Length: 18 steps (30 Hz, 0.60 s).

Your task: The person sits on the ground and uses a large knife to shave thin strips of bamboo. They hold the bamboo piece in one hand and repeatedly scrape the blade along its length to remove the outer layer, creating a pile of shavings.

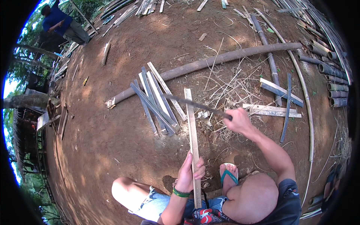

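My left hand grips the near end of a long pale bamboo slat that runs away from me over the dirt. My right hand is closed on the handle of a long dark blade, which stretches left across the slat's far part. Whether the blade touches the slat is unclear. My knees and a foot in a teal sandal sit below the hands.
A heap of split bamboo slats lies left of the blade. A long bamboo pole crosses behind it, with shavings around. More slats and stacked poles lie at right. A person in blue bends at far left.
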Each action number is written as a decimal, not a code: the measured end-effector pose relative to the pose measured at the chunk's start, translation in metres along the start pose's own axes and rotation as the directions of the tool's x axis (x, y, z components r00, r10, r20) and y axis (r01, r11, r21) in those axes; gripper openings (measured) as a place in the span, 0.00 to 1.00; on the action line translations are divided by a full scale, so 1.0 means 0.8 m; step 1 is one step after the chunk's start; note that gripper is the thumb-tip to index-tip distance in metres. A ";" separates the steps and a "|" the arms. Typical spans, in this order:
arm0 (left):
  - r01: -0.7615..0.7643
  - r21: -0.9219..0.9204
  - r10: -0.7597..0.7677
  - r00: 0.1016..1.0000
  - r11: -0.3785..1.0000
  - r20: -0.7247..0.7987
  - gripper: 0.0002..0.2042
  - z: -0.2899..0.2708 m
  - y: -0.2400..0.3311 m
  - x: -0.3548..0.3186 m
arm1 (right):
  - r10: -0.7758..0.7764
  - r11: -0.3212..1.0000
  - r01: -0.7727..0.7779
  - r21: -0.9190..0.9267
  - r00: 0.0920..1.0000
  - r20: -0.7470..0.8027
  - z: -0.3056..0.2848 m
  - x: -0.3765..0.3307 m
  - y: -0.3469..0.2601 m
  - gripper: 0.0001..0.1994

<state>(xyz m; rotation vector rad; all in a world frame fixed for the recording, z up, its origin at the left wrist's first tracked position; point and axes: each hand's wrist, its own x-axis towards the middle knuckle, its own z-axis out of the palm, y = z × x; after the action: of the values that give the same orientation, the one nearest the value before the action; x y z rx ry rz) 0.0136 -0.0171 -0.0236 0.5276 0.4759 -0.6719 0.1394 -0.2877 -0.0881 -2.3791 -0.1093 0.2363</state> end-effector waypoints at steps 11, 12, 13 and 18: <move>-0.090 0.421 0.131 0.989 0.903 -0.070 0.21 0.045 -0.009 -0.004 | -0.340 0.936 0.325 -0.132 0.934 -0.108 0.023 -0.014 -0.027 0.04; -0.090 0.429 0.117 0.992 0.899 -0.036 0.26 0.042 -0.009 -0.002 | -0.401 0.911 0.378 -0.165 0.905 -0.143 0.020 -0.003 -0.016 0.03; -0.087 0.423 0.115 0.993 0.902 -0.040 0.25 0.043 -0.008 -0.003 | -0.462 0.882 0.428 -0.200 0.870 -0.174 0.019 0.008 -0.004 0.04; -0.046 0.589 -0.018 0.995 0.807 0.102 0.26 0.029 -0.041 -0.052 | 0.296 0.927 -0.334 -0.169 0.930 -0.217 -0.047 0.093 0.083 0.10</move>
<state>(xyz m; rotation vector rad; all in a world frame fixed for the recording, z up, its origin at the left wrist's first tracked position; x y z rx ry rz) -0.0325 -0.0337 0.0079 1.0825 0.1502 -0.8316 0.2205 -0.3500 -0.1170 -2.6032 0.3611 0.1551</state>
